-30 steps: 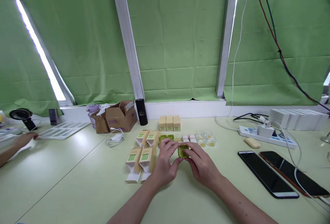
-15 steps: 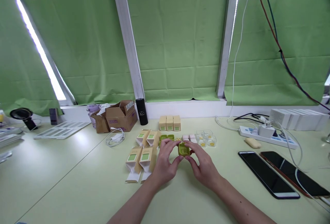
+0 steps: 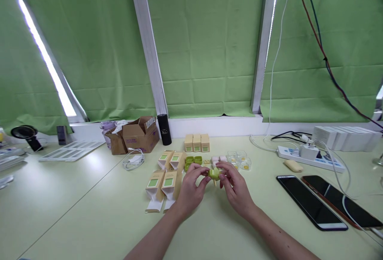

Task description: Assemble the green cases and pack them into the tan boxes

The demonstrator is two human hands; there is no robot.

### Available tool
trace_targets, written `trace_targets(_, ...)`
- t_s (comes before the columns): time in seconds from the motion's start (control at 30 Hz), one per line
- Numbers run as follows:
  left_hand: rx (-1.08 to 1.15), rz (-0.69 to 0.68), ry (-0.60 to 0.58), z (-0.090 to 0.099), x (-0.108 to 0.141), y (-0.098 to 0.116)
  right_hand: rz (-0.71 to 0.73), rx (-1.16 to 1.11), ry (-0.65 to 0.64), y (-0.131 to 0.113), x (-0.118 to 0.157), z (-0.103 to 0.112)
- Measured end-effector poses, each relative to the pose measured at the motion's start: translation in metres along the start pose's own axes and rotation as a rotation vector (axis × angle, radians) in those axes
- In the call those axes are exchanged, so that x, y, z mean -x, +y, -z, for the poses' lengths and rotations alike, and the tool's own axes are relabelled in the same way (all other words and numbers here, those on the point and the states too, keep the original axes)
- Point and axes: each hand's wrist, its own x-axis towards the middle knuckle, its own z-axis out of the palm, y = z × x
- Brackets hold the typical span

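A small green plastic cup (image 3: 214, 173) is tilted between my fingertips above the table, its ridged side showing. My left hand (image 3: 193, 188) pinches its left edge with thumb and fingers. On the opposite edge my right hand (image 3: 235, 186) has its curled fingertips. A thin pale tip sticks out below the cup; I cannot make out what it is. Just beyond my hands lie more green square cups (image 3: 194, 159), tiny yellow pieces (image 3: 206, 161), pinkish-white blocks (image 3: 219, 159) and clear cups (image 3: 239, 159) with yellow centres. Kraft boxes (image 3: 153, 182) with green labels and open flaps lie left of my left hand.
Three closed kraft boxes (image 3: 196, 143) stand farther back. At the left are a cardboard box (image 3: 140, 135), a black cylinder (image 3: 164, 130) and a white charger cable (image 3: 133, 159). To the right lie a phone (image 3: 311, 202), another dark phone (image 3: 341, 200) and a power strip (image 3: 311, 159).
The green cup has turned from showing its open hollow to showing its ridged side. My right fingers have shifted and curled, and a thin tip now shows beneath it.
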Motion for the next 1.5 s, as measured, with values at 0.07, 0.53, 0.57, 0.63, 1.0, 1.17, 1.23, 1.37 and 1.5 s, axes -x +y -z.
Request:
trace_targets(0.07, 0.004, 0.019, 0.011, 0.000, 0.000, 0.000, -0.001, -0.038, -0.015, -0.001, 0.000, 0.000)
trace_targets(0.53, 0.059, 0.168, 0.014, 0.000, -0.006, 0.007, -0.035, -0.015, -0.081, 0.005, 0.007, -0.002)
trace_targets(0.57, 0.051, 0.169, 0.013, 0.000, -0.006, 0.007, -0.037, -0.005, -0.083, 0.005, 0.007, -0.002)
trace_targets(0.63, 0.051, 0.168, 0.001, 0.000, -0.006, 0.007, -0.045, -0.002, -0.085, 0.004, 0.007, -0.001)
trace_targets(1.0, 0.054, 0.146, -0.007, -0.001, -0.003, 0.002, -0.105, -0.058, -0.127, -0.007, 0.005, 0.004)
trace_targets(1.17, 0.062, 0.139, -0.022, -0.001, -0.001, -0.001, -0.099, -0.058, -0.124, -0.009, 0.005, 0.005)
trace_targets(1.23, 0.070, 0.134, -0.028, -0.001, 0.000, -0.002, -0.107, -0.062, -0.119, -0.008, 0.005, 0.005)
trace_targets(1.37, 0.065, 0.115, -0.045, 0.000, 0.000, -0.002, -0.131, -0.083, -0.100, -0.006, 0.006, 0.003)
trace_targets(1.5, 0.066, 0.098, -0.069, 0.001, 0.000, -0.001, -0.161, -0.105, -0.082, -0.005, 0.006, 0.004)
